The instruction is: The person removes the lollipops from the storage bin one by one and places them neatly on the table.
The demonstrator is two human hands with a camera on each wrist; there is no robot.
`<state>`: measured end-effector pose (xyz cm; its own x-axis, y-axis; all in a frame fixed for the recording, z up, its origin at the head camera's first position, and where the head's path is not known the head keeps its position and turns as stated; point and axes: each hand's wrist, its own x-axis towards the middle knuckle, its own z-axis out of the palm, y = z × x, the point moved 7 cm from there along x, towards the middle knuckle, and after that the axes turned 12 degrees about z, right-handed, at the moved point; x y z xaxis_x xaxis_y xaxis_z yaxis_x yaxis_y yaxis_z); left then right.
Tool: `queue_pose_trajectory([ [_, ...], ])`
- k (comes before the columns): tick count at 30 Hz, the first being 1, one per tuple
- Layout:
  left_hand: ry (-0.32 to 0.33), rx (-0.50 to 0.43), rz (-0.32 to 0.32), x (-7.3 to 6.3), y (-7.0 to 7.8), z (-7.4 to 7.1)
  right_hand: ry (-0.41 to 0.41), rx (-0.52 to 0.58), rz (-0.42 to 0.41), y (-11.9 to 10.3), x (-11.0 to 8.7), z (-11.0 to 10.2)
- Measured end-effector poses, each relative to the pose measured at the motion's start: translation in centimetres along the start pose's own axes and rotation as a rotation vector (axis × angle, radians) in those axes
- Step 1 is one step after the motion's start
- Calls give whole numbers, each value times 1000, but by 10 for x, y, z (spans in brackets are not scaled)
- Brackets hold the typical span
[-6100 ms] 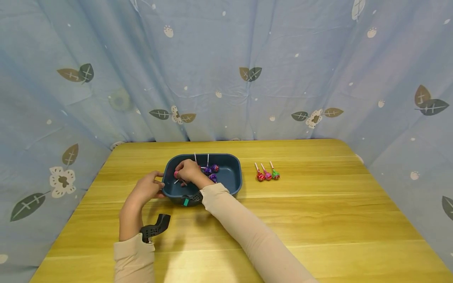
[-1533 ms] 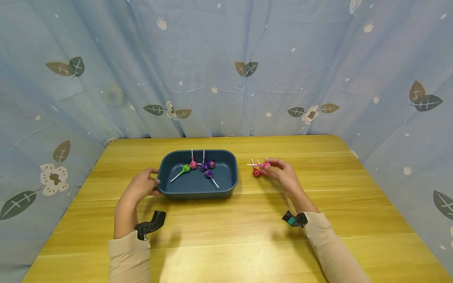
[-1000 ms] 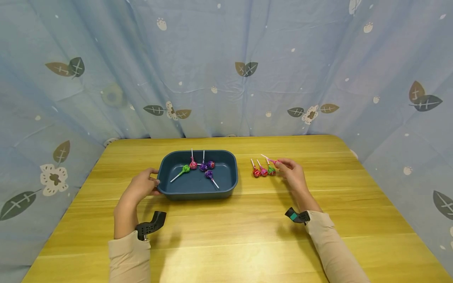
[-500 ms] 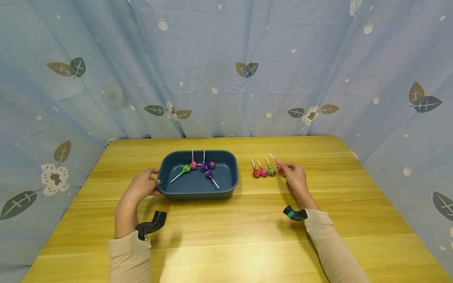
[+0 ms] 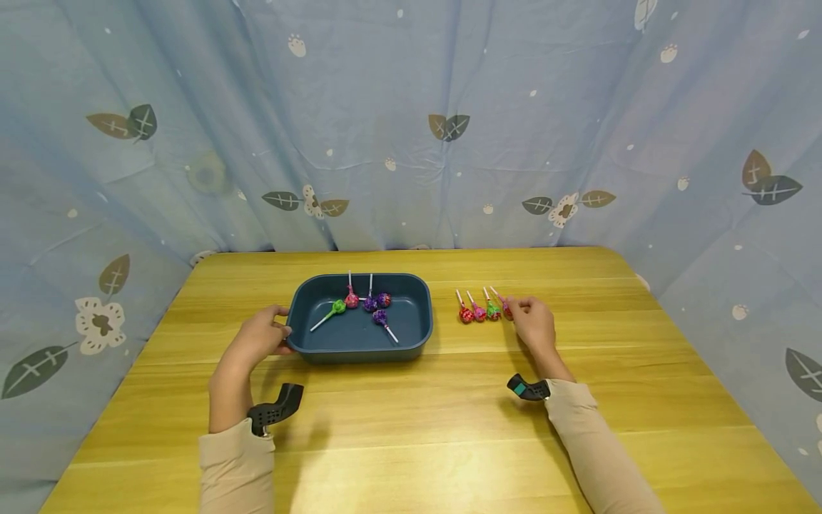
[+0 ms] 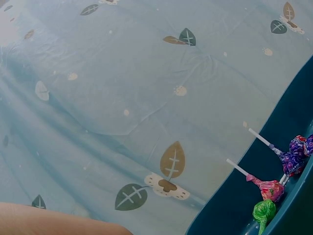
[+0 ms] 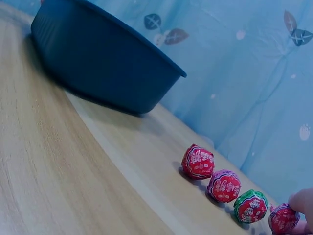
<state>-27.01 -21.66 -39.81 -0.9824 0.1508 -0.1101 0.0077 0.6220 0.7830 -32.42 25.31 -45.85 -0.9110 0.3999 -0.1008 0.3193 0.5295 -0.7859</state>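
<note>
My left hand (image 5: 253,341) grips the left end of a dark blue plastic basin (image 5: 359,355). Inside it lie a green lollipop (image 5: 337,306), a pink lollipop (image 5: 351,300) and several purple ones. To the right of the basin, a red lollipop (image 5: 465,315), a pink-purple lollipop (image 5: 479,313) and a green-and-red lollipop (image 5: 493,312) lie side by side, sticks pointing away. At the right end of this row my right hand (image 5: 536,325) pinches a dark pink lollipop (image 7: 283,219) by its wrapped head, low at the table. Its fingertips partly cover the candy.
The wooden table (image 5: 411,428) runs back to a pale blue patterned curtain (image 5: 385,143), which also hangs at both sides. Black camera mounts sit on both wrists, the left mount (image 5: 276,408) near the basin's front left.
My right hand has taken the dark pink lollipop from over the row to its right end and lowered it beside the green-and-red one. The left hand stays on the basin.
</note>
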Motion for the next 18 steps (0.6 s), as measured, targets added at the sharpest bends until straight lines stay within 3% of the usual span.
queue_pose_trajectory([
  [18,12,16,-14,1,-4,1,74,-109,-6,4,3,2],
])
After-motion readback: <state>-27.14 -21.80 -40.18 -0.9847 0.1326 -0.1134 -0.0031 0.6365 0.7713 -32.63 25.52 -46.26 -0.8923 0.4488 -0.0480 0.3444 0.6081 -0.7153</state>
